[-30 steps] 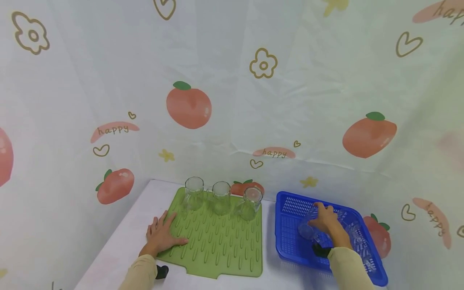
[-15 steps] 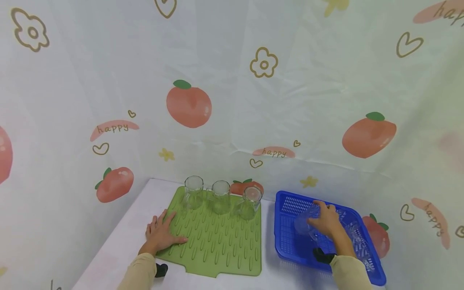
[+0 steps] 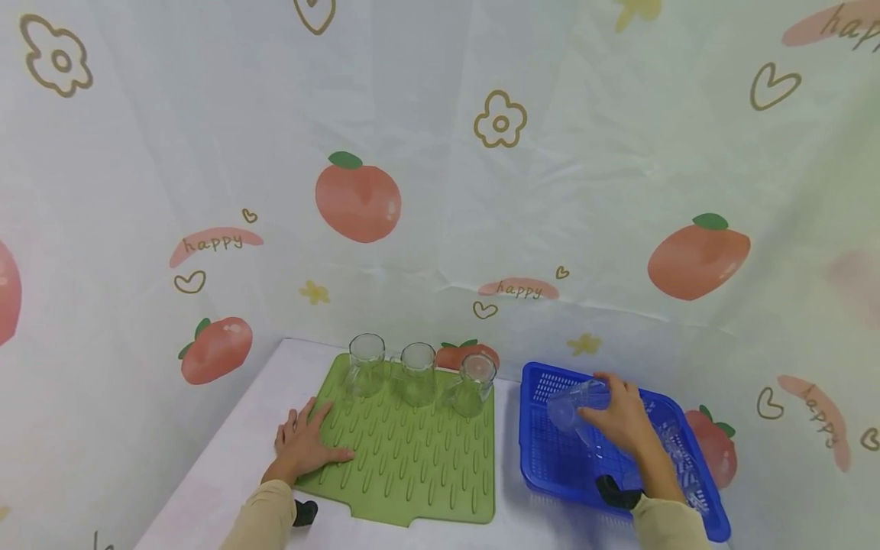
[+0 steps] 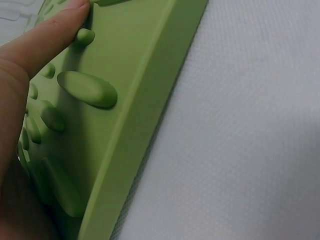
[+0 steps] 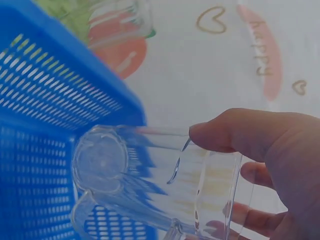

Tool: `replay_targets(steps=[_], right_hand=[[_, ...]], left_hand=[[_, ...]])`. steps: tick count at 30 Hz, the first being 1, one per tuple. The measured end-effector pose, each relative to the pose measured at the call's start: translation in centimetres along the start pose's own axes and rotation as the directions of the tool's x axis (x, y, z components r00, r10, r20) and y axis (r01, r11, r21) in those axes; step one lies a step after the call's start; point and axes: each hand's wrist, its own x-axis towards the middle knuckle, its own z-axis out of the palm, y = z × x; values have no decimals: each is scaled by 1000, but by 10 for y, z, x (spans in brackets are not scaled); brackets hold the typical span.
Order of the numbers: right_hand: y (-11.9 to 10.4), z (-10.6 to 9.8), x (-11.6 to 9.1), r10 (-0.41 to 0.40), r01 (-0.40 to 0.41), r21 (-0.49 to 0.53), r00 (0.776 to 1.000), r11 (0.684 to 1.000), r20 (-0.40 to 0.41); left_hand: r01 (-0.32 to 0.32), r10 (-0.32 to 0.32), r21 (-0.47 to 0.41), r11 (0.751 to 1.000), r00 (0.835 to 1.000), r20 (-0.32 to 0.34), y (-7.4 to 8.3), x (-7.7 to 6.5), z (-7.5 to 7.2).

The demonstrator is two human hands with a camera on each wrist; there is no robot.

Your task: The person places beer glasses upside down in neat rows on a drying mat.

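Observation:
My right hand (image 3: 622,416) grips a clear glass mug (image 3: 574,405) near its rim, over the blue basket (image 3: 525,435). In the right wrist view the mug (image 5: 155,170) lies tilted with its round base turned away from the palm. Its thumb (image 5: 215,132) presses one side while other fingers show through the glass on the far side. My left hand (image 3: 302,443) rests with fingers spread on the left edge of a green ridged mat (image 3: 412,466). Three clear glass mugs (image 3: 418,374) stand in a row along the mat's back edge.
More clear glassware (image 3: 681,458) lies along the basket's right side. A white cloth-covered table (image 3: 227,458) carries the mat and basket. Behind them hangs a white curtain (image 3: 584,153) printed with fruit and hearts.
My right hand has tilted and lifted the mug within the basket, its base swinging to the left and upward. The left hand stays in place on the mat.

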Motion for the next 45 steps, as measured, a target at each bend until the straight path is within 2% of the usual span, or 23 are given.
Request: replay_targets(steps=[9, 17, 23, 37, 45], right_hand=[[-18, -9, -14, -71, 74, 52, 996, 996, -60], [-35, -15, -22, -131, 150, 158, 984, 976, -122], [-42, -13, -25, -146, 177, 240, 979, 955, -142], [-60, 8, -26, -155, 168, 417, 986, 893, -63], [-70, 31, -22, -138, 107, 513, 990, 852, 22]], left_hand=[[-16, 15, -19, 1000, 999, -34, 3, -2, 0], [0, 0, 25, 1000, 1000, -1, 2, -1, -1], [-3, 3, 17, 1000, 1000, 11, 0, 0, 0], [-11, 11, -1, 1000, 1000, 10, 0, 2, 1], [-30, 29, -16, 999, 999, -21, -5, 1, 3]])
